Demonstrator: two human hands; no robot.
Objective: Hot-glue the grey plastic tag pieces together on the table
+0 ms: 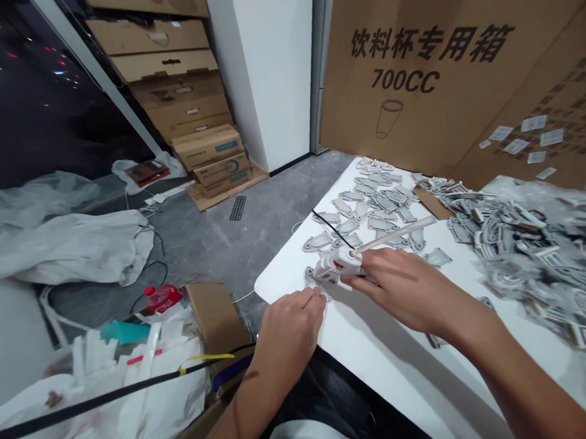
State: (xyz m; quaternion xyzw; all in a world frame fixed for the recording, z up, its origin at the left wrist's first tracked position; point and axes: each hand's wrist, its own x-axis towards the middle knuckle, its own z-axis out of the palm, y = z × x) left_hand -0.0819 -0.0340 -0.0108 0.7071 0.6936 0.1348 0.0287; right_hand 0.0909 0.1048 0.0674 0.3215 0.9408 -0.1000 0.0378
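Observation:
My right hand (402, 284) is closed around a white glue gun (340, 264) with a translucent glue stick (395, 235) poking out of its back. The gun's nozzle points down at a small grey flat piece (313, 275) near the corner of the white table (393, 362). My left hand (290, 327) pinches the near edge of that same piece against the table, fingers pressed together. A black cord (329, 225) runs from the gun across the table.
Several grey flat pieces (372, 204) lie spread beyond the gun, and a big heap (531, 252) of them fills the right side. Large cardboard boxes (428, 76) stand behind the table. On the floor to the left are white bags (60, 246), stacked cartons (208, 149) and scrap (133, 349).

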